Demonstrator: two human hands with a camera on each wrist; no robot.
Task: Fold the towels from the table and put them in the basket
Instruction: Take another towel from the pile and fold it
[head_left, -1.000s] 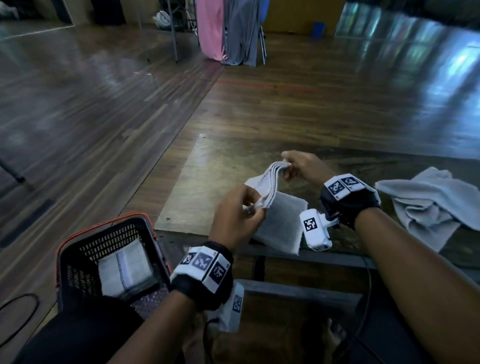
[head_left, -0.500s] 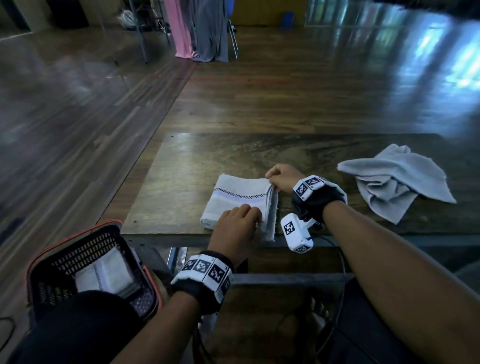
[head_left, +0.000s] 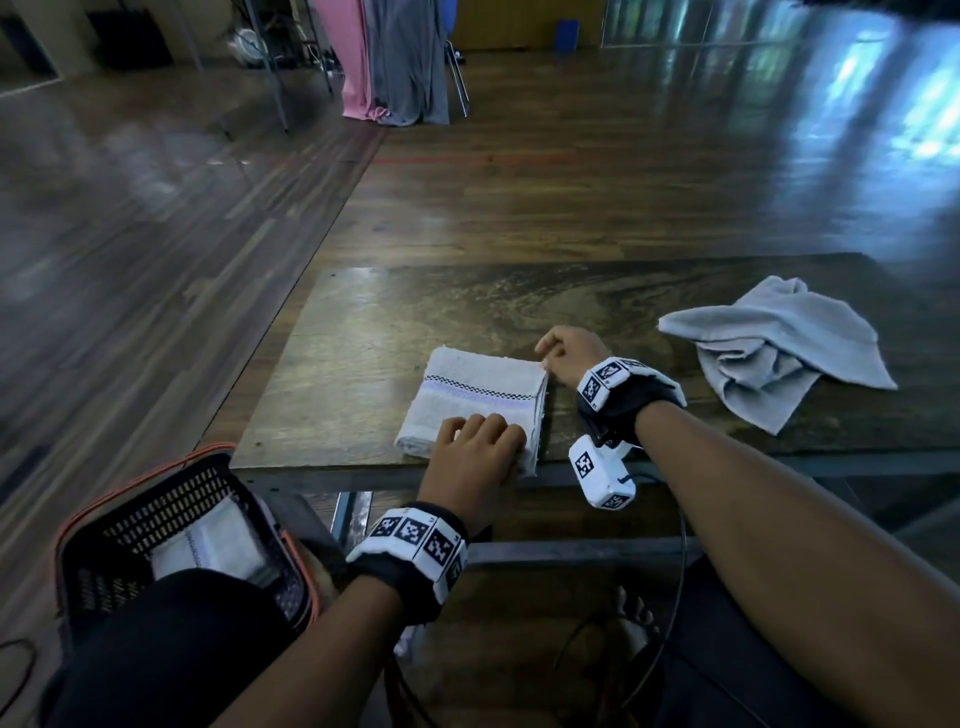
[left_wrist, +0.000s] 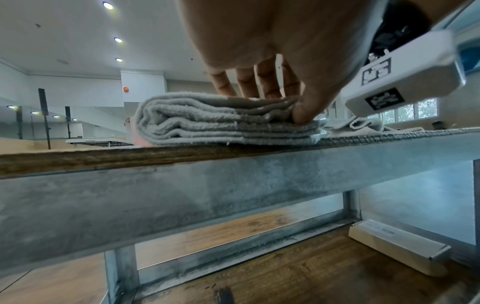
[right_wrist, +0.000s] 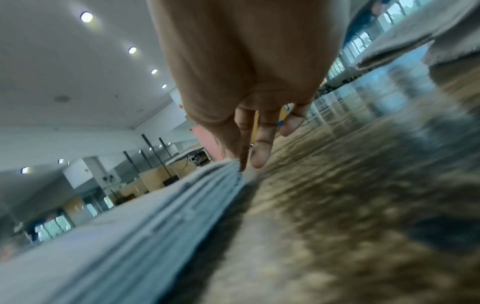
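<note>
A folded white towel (head_left: 470, 397) with a checkered stripe lies at the near edge of the wooden table (head_left: 363, 332). My left hand (head_left: 483, 434) rests on its near right part. In the left wrist view the fingers (left_wrist: 246, 86) lie on top and the thumb presses the side of the layers, pinching the folded towel (left_wrist: 197, 121). My right hand (head_left: 545, 359) pinches the far right corner, and the right wrist view shows its fingertips (right_wrist: 259, 158) at the corner of the towel's stacked edges (right_wrist: 182, 203). A crumpled grey towel (head_left: 774, 348) lies to the right.
A black basket with an orange rim (head_left: 156, 478) stands on the floor at my lower left, with a folded towel (head_left: 208, 545) inside it. My knee hides part of it. A cable hangs from the right wrist camera. Clothes hang on a rack far back.
A second ago both hands held the towel up, folding it in the air. It now lies flat on the table, with both hands still at its right edge.
</note>
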